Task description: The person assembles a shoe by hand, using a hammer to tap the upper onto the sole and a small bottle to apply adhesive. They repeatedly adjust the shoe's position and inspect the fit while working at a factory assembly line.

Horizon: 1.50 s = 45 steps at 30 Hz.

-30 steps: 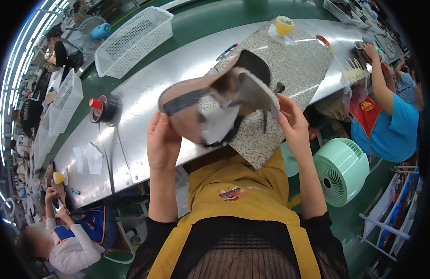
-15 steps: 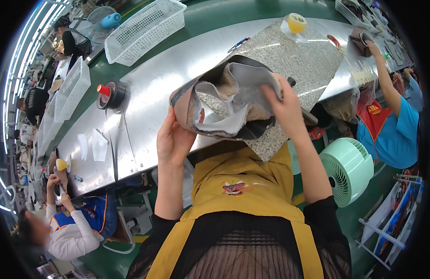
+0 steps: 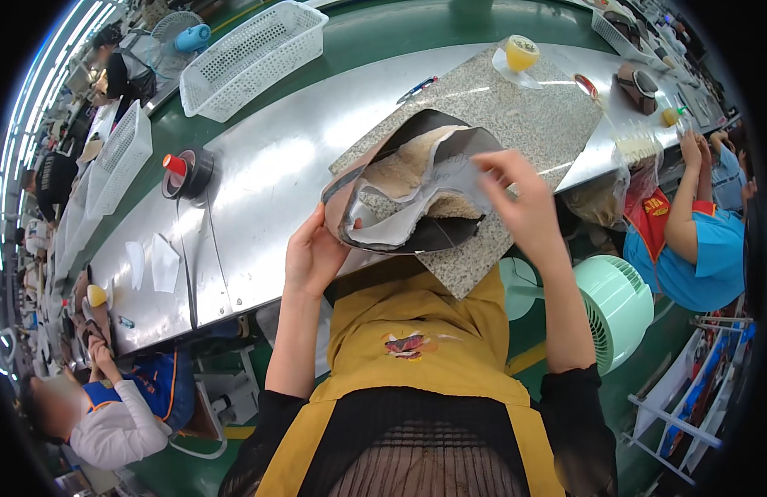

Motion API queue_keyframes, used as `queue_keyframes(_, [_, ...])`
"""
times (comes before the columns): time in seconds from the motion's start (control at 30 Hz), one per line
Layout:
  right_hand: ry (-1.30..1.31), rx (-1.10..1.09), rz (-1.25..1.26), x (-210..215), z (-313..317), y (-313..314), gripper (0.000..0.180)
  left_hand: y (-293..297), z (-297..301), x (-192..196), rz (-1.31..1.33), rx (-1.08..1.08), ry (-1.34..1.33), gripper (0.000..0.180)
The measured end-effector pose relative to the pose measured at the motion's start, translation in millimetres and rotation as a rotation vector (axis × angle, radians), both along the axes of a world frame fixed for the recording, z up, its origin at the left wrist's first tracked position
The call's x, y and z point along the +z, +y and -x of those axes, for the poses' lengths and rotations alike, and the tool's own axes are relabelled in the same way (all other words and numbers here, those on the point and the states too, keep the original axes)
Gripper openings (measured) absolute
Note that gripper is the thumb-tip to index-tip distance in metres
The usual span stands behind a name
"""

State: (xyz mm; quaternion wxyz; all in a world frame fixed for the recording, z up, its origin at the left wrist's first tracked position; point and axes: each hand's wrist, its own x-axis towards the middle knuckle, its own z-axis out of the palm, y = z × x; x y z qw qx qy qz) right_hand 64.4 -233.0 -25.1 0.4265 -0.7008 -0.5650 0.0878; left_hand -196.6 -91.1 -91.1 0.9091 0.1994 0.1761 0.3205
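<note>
Nearest, the left hand [image 3: 313, 258] grips the near left edge of a shoe upper [image 3: 416, 190], thumb on top and fingers curled beneath. The shoe upper, a floppy piece of grey and pink material with a fleecy lining, is held up just above the near edge of a speckled stone slab [image 3: 528, 124]. The right hand [image 3: 520, 203] is at its right edge, fingers spread and bent, fingertips touching the lining; whether it pinches the material cannot be told.

The slab lies askew on a long metal table [image 3: 267, 178], one corner jutting past the near edge toward the person. To the left of the slab the metal is bare as far as a roll of black tape [image 3: 187, 172] with a red cap. Near right, below the table edge, stands a pale green fan [image 3: 619, 302].

Farther off, a yellow cup [image 3: 521, 53] sits on the far corner of the slab, and a white basket [image 3: 255, 56] rests beyond the far left edge of the table.
</note>
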Motion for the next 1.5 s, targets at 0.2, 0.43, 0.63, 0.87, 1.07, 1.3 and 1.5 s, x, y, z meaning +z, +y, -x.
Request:
queue_keyframes(0.2, [-0.38,0.17,0.051,-25,18,10,0.027,-7,-13,23,0.054,0.092,0.087,0.03])
queue_keyframes(0.43, [-0.54,0.275,-0.062,-25,12,-10,0.013,6,-7,1,0.172,0.119,-0.057,0.027])
queue_keyframes(0.63, [-0.424,0.213,0.067,-32,14,-21,0.017,6,-10,-9,0.139,0.014,-0.093,0.027])
queue_keyframes(0.87, [-0.427,0.386,0.25,-29,9,-18,0.02,0,-11,-2,0.079,-0.021,-0.087,0.03])
queue_keyframes(1.07, [-0.403,0.343,0.418,-13,15,-22,0.022,-2,-9,-10,0.088,-0.026,-0.119,0.032])
queue_keyframes(1.3, [0.157,0.101,0.495,4,17,15,0.033,-10,-7,-7,0.085,-0.038,-0.18,0.035])
queue_keyframes(1.5, [0.279,0.22,0.364,-35,12,48,0.039,-20,-7,3,0.034,-0.025,-0.075,0.04])
